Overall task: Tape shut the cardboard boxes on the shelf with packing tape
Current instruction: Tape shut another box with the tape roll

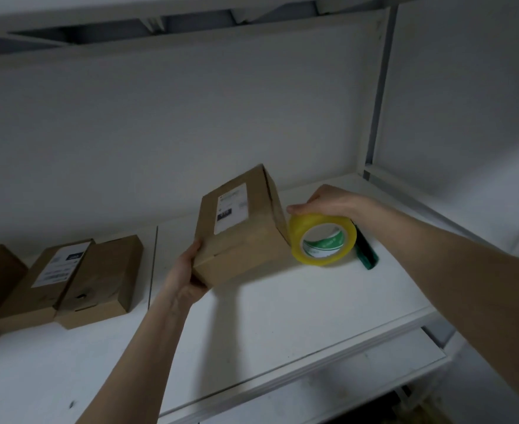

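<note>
Cardboard box [239, 231] tilted up, left hand [184, 278] clasping its near corner, right hand [328, 200] fingers [298, 208] curled round yellow tape roll [324, 241]

Dk green tool [367, 255], white wall [190, 117]

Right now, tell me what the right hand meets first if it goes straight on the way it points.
The brown cardboard box with the white label: the right hand, gripping the yellow packing tape roll, points left at its side, and the roll seems to touch it.
</note>
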`<state>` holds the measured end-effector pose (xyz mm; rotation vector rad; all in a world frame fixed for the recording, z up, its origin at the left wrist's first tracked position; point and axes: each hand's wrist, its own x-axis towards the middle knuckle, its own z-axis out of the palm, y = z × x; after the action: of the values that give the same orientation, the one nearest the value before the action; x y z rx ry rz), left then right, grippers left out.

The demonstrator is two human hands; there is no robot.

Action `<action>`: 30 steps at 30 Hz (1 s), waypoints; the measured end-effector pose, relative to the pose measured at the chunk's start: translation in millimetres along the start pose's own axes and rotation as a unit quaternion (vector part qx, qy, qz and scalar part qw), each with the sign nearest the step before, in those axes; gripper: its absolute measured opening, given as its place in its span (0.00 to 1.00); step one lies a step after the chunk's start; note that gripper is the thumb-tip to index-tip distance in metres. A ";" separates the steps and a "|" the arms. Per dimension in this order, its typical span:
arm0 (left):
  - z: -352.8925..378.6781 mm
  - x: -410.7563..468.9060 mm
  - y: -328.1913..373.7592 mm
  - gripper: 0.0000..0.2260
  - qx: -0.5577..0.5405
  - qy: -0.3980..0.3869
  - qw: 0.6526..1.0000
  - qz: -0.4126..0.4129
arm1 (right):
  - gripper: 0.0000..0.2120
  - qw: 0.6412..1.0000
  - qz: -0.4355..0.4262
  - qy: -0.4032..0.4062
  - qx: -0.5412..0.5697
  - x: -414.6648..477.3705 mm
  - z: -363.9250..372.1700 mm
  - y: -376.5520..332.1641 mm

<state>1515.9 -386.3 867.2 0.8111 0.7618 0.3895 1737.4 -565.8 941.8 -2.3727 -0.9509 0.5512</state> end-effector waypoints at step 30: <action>18.7 2.3 -25.9 0.13 0.145 0.050 0.988 -0.006 | 0.32 0.995 -0.010 0.006 0.103 4.2 11.1 -31.2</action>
<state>1532.0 -411.0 854.8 1.0655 0.9308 0.3145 1718.4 -540.1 951.1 -2.1783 -0.8684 0.5966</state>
